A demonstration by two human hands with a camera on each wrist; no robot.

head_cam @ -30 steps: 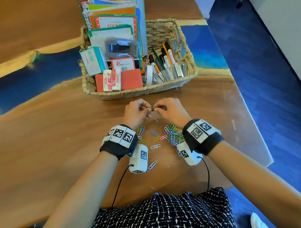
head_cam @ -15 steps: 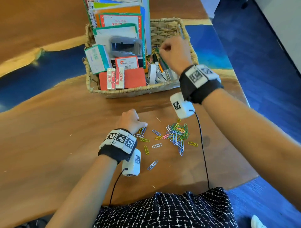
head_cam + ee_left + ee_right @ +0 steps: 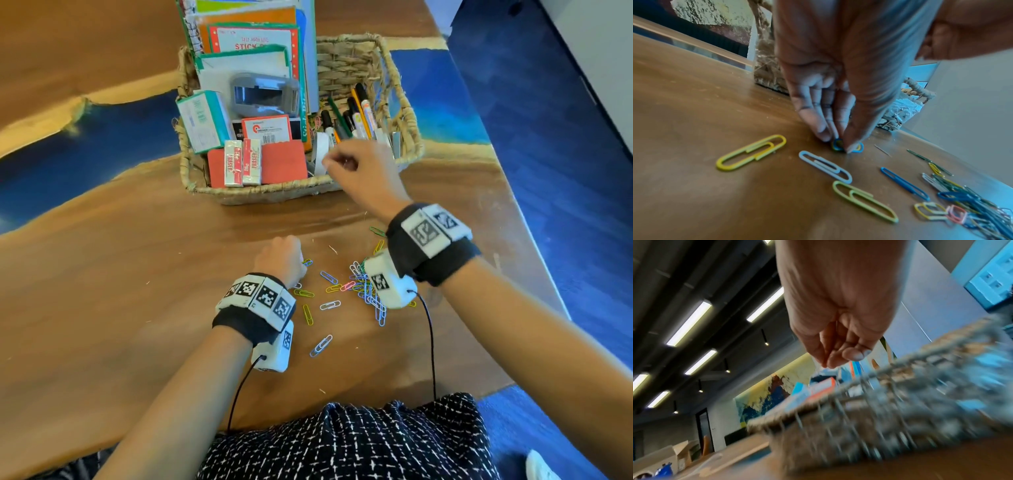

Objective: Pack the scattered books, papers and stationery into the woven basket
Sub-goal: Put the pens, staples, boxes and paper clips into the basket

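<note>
The woven basket [image 3: 281,196] stands at the table's far middle, filled with upright books, boxes, erasers and markers [image 3: 356,116]. Coloured paper clips [image 3: 363,291] lie scattered on the wood in front of me. My left hand [image 3: 303,263] is down on the table, its fingertips pinching a blue and yellow clip [image 3: 856,148] that lies at the left edge of the scatter. My right hand [image 3: 334,161] hovers over the basket's front rim near the markers, fingers loosely curled. In the blurred right wrist view this hand [image 3: 838,360] has nothing visible in it.
The table's right edge [image 3: 534,260] drops to blue floor close to my right arm. Single clips [image 3: 752,152] lie apart on the left of the pile [image 3: 972,203]. The basket wall [image 3: 766,73] rises just beyond my left fingers. Bare wood stretches to the left.
Both hands were together on one clip. The right then went up over the basket's back and has now drawn back to its front rim. The left dropped to the table and pinches a clip.
</note>
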